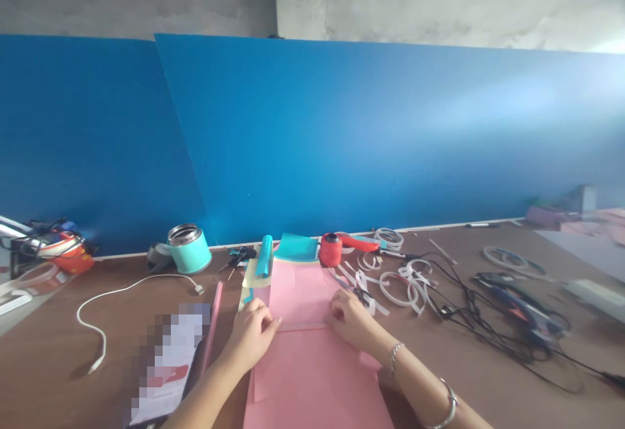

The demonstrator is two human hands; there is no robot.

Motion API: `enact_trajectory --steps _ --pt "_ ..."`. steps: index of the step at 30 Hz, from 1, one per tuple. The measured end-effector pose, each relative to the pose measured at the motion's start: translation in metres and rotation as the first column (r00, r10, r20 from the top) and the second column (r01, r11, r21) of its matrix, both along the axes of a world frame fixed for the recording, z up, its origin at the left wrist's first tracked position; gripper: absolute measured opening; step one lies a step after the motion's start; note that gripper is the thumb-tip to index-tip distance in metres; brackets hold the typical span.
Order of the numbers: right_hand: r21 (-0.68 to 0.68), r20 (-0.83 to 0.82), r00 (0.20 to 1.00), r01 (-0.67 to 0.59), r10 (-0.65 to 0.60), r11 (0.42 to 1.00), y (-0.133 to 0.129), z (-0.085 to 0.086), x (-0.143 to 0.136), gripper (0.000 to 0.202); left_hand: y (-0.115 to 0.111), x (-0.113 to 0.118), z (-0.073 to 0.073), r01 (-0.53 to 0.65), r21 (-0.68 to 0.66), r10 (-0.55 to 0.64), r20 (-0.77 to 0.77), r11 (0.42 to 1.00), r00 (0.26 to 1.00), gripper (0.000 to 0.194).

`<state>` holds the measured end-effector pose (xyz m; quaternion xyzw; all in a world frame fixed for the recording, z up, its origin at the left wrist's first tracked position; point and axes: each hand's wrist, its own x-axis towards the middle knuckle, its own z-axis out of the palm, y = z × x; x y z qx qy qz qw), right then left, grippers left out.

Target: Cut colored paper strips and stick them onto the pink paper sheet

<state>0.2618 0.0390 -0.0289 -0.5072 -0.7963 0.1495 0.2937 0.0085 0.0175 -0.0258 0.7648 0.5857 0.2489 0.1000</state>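
Pink paper lies in front of me, several sheets overlapping. A narrow strip or fold line runs across it between my hands. My left hand is closed at the left edge of the upper pink sheet, with the thumb reaching onto the paper. At the opposite edge, my right hand pinches the paper, its fingers curled. Beyond the pink sheet lie a teal paper piece and a rolled teal sheet. Pale yellow paper shows under the roll.
A red tape-like roll stands behind the paper. White strip coils and black cables spread to the right. On the left are a teal metal-lined cup, a white cable and a blurred-out phone. A blue partition closes the back.
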Motion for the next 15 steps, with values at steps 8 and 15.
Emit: enact_trajectory --steps 8,15 --pt "0.025 0.043 0.999 0.015 -0.016 1.0 0.0032 -0.0069 -0.0006 0.021 0.0005 0.0005 -0.0005 -0.035 -0.009 0.034 -0.009 0.999 0.999 0.03" --pt "0.027 0.032 0.999 0.04 -0.041 0.999 0.004 -0.0057 -0.0034 0.024 0.0045 0.0014 -0.0041 -0.065 -0.012 0.065 -0.015 0.998 0.998 0.03"
